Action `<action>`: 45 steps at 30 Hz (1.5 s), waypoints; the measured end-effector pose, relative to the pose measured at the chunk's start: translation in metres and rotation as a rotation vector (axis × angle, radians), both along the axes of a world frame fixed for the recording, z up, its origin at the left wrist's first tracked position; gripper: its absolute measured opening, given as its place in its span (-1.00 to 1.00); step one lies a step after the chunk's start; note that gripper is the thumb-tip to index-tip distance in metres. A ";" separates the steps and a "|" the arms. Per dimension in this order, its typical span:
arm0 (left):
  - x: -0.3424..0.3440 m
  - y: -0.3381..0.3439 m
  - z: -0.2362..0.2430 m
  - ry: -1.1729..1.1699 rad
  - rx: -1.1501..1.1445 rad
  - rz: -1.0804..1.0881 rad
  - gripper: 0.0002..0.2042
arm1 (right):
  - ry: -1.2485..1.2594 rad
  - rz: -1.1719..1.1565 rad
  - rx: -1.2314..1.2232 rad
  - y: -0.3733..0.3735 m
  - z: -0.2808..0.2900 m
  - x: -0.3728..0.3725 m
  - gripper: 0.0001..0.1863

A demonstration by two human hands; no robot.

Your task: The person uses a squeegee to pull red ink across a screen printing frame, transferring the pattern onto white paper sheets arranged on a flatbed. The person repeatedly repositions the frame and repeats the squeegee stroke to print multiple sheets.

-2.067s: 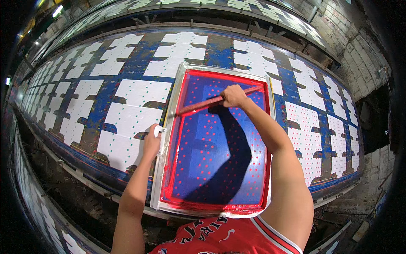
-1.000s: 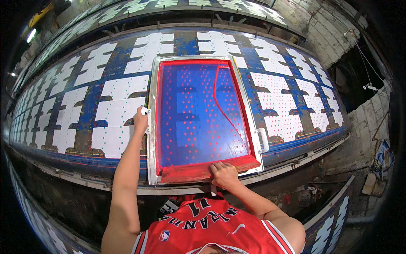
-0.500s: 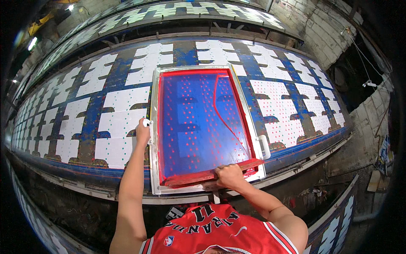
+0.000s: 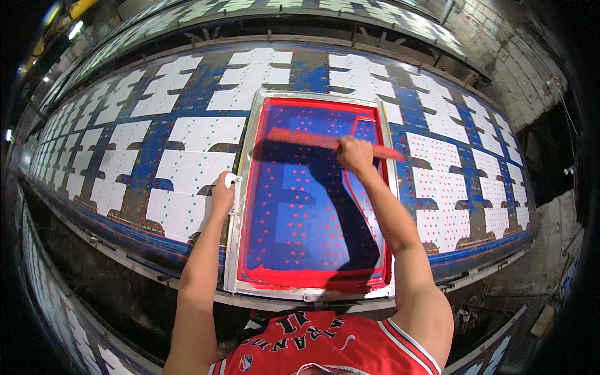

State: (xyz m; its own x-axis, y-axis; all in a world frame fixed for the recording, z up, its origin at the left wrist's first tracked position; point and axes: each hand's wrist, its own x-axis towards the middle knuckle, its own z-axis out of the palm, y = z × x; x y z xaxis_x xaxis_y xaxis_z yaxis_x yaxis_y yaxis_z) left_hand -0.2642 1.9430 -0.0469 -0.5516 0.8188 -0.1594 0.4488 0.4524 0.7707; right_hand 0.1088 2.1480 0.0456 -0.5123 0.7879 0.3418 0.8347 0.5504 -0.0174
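A screen-printing frame with pale metal rails lies on the printing table in front of me. Its blue mesh carries rows of red dots, and a thick band of red ink spreads along the near edge. My left hand is closed round the white handle on the left rail. In my right hand is a long red-stained squeegee, gripped near its right part over the far half of the mesh. The squeegee's right end reaches past the right rail. Whether its blade touches the mesh I cannot tell.
White cut fabric pieces lie in rows on the blue-stained table. Those on the left bear green dots; those on the right bear red ones. Another long table runs behind, and a block wall stands at the right.
My right hand has carried the squeegee from the frame's near edge to its far half. The left hand keeps the handle. The whole view has shifted somewhat.
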 end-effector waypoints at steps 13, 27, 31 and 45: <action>0.016 0.002 0.041 0.025 -0.080 0.045 -0.54 | -0.034 0.044 0.003 0.176 -0.032 -0.050 -0.79; 0.015 0.000 0.031 0.037 -0.022 0.046 -0.55 | -0.175 -0.031 -0.180 0.202 -0.017 -0.049 -0.71; 0.006 0.000 0.011 -0.078 -0.041 0.071 -0.55 | -0.178 -0.031 -0.237 0.170 -0.007 -0.045 -0.70; -0.003 0.002 -0.006 -0.057 0.048 0.005 -0.50 | -0.152 -0.092 -0.356 -0.107 0.004 0.001 -0.80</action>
State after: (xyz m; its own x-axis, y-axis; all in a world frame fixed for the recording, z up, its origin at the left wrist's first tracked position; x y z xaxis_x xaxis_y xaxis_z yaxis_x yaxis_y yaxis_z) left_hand -0.2669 1.9454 -0.0531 -0.5465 0.8236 -0.1515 0.4014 0.4164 0.8158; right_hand 0.1102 2.0407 0.0500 -0.4575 0.8885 -0.0350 0.8882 0.4547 -0.0662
